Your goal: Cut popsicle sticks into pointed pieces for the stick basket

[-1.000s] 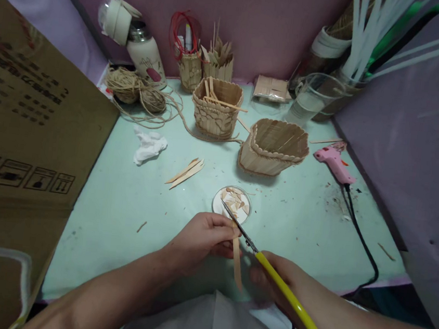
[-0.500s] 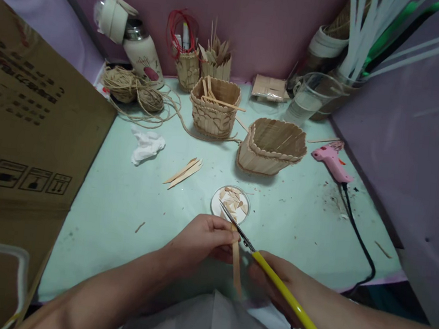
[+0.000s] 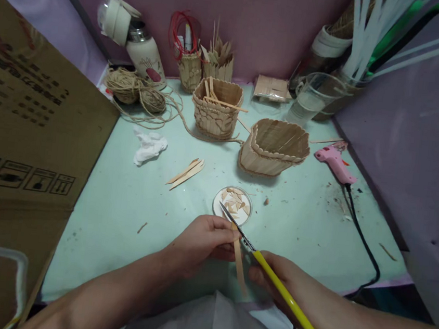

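Observation:
My left hand point(image 3: 212, 237) pinches a flat wooden craft stick point(image 3: 239, 263) near its far end, the rest slanting down toward my lap. My right hand point(image 3: 276, 275) is closed on yellow-handled scissors point(image 3: 286, 294), whose blades lie across the stick's far end beside my left fingertips. Beneath the blade tips is a round white dish point(image 3: 219, 193) with small cut wood pieces point(image 3: 235, 200) in it. Several pointed wooden slivers point(image 3: 187, 174) lie to the left of the dish. A small brown chip point(image 3: 266, 201) rests on the table to its right.
Two wooden-stick baskets, one holding sticks point(image 3: 214, 119) and one beside it point(image 3: 272, 149), stand beyond the dish. A pink glue gun point(image 3: 337, 165) with its cord lies right. Twine point(image 3: 127, 87), a bottle point(image 3: 146, 57), a tissue point(image 3: 149, 148) and a cardboard box point(image 3: 30, 129) are left.
A small brown chip now lies right of the dish, where none showed before. The scissors' yellow handle has swung slightly inward. Both hands keep nearly the same place.

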`<control>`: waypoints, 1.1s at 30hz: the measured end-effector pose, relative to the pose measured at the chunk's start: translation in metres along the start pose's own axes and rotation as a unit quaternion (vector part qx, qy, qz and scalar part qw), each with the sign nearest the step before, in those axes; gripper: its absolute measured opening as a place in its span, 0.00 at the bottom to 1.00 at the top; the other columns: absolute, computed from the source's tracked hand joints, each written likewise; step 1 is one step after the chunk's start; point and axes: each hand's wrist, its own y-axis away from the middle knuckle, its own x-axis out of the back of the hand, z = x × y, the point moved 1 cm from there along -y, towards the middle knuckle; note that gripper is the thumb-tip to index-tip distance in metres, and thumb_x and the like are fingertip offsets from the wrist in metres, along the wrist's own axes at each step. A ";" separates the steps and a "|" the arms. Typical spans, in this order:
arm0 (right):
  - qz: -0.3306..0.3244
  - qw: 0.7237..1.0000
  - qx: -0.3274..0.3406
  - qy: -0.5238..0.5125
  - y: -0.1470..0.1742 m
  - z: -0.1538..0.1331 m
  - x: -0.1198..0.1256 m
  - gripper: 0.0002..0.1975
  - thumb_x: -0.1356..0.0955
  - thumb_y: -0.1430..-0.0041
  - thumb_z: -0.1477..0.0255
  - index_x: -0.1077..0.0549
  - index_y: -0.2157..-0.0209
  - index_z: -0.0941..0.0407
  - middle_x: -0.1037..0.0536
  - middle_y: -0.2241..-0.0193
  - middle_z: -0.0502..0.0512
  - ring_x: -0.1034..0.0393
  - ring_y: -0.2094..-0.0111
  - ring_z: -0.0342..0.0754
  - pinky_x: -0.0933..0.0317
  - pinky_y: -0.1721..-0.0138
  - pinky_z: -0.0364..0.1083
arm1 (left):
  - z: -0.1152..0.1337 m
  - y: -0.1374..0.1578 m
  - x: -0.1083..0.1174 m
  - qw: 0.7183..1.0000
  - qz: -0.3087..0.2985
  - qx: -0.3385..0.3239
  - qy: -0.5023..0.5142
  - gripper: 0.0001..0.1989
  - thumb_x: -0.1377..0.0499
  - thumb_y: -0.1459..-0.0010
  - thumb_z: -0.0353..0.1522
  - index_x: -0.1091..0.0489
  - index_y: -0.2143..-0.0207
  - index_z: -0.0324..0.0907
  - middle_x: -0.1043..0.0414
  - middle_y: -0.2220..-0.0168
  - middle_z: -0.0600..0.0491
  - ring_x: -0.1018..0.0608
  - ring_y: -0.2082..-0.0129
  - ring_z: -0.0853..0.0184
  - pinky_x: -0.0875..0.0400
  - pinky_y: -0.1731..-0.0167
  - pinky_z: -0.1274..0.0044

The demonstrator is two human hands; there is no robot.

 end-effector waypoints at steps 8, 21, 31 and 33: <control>0.050 0.998 0.035 -0.033 0.014 0.002 0.014 0.18 0.35 0.45 0.55 0.42 0.75 0.53 0.44 0.81 0.42 0.49 0.81 0.39 0.51 0.80 0.40 | 0.008 0.006 0.001 0.998 -0.009 -0.045 -0.037 0.11 0.35 0.52 0.37 0.31 0.75 0.39 0.30 0.79 0.56 0.29 0.78 0.74 0.37 0.75 0.81; 0.444 0.873 0.193 0.054 0.003 0.036 0.074 0.16 0.32 0.46 0.57 0.42 0.72 0.52 0.35 0.78 0.46 0.40 0.76 0.45 0.45 0.73 0.44 | 0.072 0.024 0.065 0.716 0.394 -0.352 -0.456 0.14 0.42 0.44 0.40 0.25 0.59 0.44 0.25 0.59 0.50 0.26 0.65 0.63 0.33 0.63 0.72; 0.601 0.727 0.326 -0.071 -0.028 0.019 0.098 0.11 0.33 0.47 0.67 0.40 0.75 0.53 0.36 0.79 0.45 0.41 0.79 0.43 0.46 0.76 0.44 | 0.050 -0.010 -0.019 0.568 0.212 -0.452 -0.655 0.08 0.44 0.41 0.31 0.26 0.61 0.42 0.30 0.59 0.49 0.30 0.57 0.61 0.35 0.56 0.68; 0.600 0.712 0.351 -0.095 -0.035 0.017 0.100 0.11 0.33 0.48 0.68 0.41 0.76 0.53 0.36 0.79 0.45 0.41 0.79 0.43 0.46 0.76 0.45 | 0.042 -0.027 -0.048 0.554 0.160 -0.408 -0.707 0.07 0.41 0.43 0.31 0.25 0.62 0.42 0.30 0.59 0.49 0.31 0.56 0.60 0.37 0.59 0.67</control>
